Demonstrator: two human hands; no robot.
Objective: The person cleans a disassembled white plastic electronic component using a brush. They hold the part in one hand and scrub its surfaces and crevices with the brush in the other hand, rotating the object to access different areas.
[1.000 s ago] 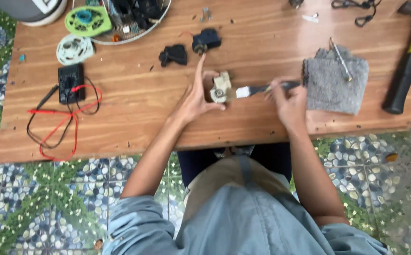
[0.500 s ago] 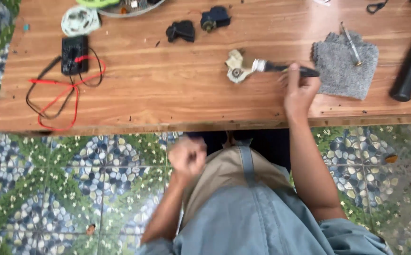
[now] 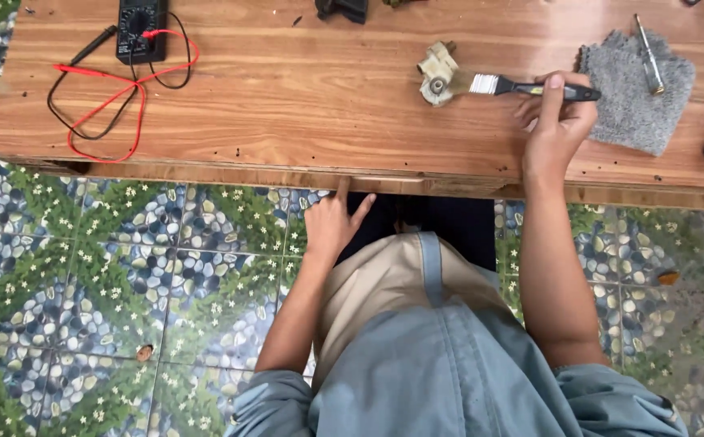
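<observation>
a small paintbrush (image 3: 530,86) with a black handle lies on the wooden desk (image 3: 287,97), its white bristles touching a dirty cream-coloured mechanical part (image 3: 437,74). the right hand (image 3: 556,121) grips the handle, index finger along it. the left hand (image 3: 331,220) is below the desk's front edge, fingers spread, holding nothing. right of the brush lies a grey cloth (image 3: 635,93) bearing a screwdriver (image 3: 648,54). far left sits a black multimeter (image 3: 141,28) with red and black leads.

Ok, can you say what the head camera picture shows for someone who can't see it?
A person's right hand holds a small brush against a dirty little machine part on a wooden table. Their left hand touches the table's front edge.
</observation>
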